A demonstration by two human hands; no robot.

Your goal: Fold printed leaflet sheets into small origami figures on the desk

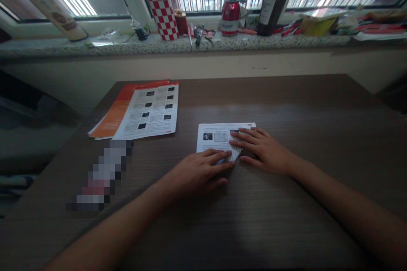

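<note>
A folded white printed sheet (216,136) lies on the dark wooden table (286,101) in front of me. My left hand (199,173) rests flat at the sheet's near edge, fingers stretched toward its lower right corner. My right hand (262,149) lies flat on the sheet's right part, fingers spread and pointing left, pressing down a turned-up corner flap. The fingertips of both hands almost meet at that flap. Neither hand grips anything.
Two printed leaflets, a white one (149,112) over an orange one (111,116), lie at the table's left. A blurred patch (101,175) sits below them. The stone windowsill (95,45) holds a red can (230,17), a dark bottle (273,2), a checkered tube (162,8) and pens.
</note>
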